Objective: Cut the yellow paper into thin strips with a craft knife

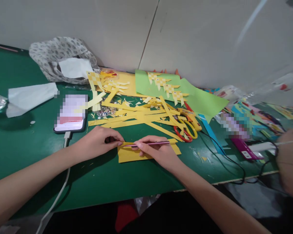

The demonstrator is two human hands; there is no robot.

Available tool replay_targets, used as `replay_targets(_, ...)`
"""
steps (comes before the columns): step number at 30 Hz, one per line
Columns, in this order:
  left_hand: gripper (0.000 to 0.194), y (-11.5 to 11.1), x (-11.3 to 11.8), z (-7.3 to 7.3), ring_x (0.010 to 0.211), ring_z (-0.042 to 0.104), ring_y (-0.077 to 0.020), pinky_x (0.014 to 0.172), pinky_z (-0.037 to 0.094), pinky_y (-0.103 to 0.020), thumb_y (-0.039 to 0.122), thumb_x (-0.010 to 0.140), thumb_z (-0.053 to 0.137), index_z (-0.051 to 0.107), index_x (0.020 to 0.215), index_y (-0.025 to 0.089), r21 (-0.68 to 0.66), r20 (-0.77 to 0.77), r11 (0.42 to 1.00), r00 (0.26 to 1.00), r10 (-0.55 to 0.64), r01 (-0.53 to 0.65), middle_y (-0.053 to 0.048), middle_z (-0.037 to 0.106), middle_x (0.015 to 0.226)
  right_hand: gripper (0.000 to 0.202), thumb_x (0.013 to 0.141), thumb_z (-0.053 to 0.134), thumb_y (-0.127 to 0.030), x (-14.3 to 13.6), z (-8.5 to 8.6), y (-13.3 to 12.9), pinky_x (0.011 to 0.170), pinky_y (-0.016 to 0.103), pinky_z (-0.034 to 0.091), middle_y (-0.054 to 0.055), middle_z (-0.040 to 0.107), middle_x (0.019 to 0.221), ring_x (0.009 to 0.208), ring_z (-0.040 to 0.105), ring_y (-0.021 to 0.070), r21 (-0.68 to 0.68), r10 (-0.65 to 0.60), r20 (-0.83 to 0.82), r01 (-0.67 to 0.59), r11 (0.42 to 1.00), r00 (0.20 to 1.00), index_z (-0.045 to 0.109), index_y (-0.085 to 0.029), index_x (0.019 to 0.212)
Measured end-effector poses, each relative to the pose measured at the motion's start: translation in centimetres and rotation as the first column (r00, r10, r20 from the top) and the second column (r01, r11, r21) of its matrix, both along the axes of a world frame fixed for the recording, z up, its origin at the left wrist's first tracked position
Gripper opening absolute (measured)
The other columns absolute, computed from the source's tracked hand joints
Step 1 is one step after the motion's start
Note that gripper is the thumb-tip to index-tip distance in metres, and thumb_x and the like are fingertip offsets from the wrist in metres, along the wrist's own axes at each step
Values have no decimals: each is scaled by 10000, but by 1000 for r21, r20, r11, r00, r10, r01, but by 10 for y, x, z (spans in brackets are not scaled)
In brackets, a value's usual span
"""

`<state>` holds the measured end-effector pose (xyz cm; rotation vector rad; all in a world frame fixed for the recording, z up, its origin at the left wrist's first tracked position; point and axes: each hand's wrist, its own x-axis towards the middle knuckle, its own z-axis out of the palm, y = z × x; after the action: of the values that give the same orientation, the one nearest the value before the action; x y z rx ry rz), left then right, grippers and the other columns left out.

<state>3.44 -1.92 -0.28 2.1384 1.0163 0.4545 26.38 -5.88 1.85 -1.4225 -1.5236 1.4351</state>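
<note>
A yellow paper piece (128, 157) with a folded upper edge lies on the green table. My left hand (100, 141) pinches the paper's upper left corner between thumb and finger. My right hand (156, 150) is closed around a thin pink and metallic pen-like tool (158, 143), its tip pointing left along the fold near my left fingertips. Just behind the paper is a pile of yellow strips (136, 115). Red-handled scissors (184, 138) and yellow-handled scissors (191, 128) lie right of the pile.
A phone (70, 113) with a white cable (63, 191) lies at the left. Behind are a patterned cloth bag (61, 48) and green sheets (202, 100) bearing woven paper pieces (169, 87). Another person's hand (291, 146) shows at the right edge, beyond a purple object (243, 149).
</note>
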Motion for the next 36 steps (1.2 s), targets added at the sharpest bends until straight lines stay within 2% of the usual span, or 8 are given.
replay_targets(5,215,1,-1,0,649,640,-102,577,466,-166,337,868,545,724,907,226,-6,1,1000,1000,-11,11,21,740,815,214,773,693,-398,1,-2,0,596,251,531,44,741,786,611,644,124,-6,3,-1,-3,1000,1000,733,-194,827)
replay_targets(10,193,3,-5,4,661,663,-97,634,515,-167,246,815,573,714,946,236,-23,-3,999,999,-37,37,33,750,826,200,776,693,-388,2,-3,0,589,234,529,43,754,814,585,632,106,-18,3,-26,-4,1000,1000,729,-197,823)
replay_targets(21,137,3,-6,8,682,687,-115,657,546,-192,235,748,611,673,866,207,-63,-1,998,1000,-11,11,23,747,780,234,756,694,-414,4,1,1,571,235,521,41,734,754,580,637,113,4,-21,28,21,1000,999,724,-186,798)
replay_targets(30,107,3,-5,10,661,678,-121,636,550,-199,253,758,602,670,824,203,-70,16,997,1000,-17,18,12,732,746,223,761,696,-405,16,1,2,577,262,508,34,706,687,593,642,141,35,-33,66,31,999,997,719,-184,783)
replay_targets(36,95,2,-5,11,671,677,-117,628,542,-188,261,759,613,669,809,203,-98,9,995,1000,-8,9,13,730,751,229,750,708,-406,34,-5,2,619,285,525,40,719,715,593,639,140,62,-88,13,87,994,996,718,-179,777)
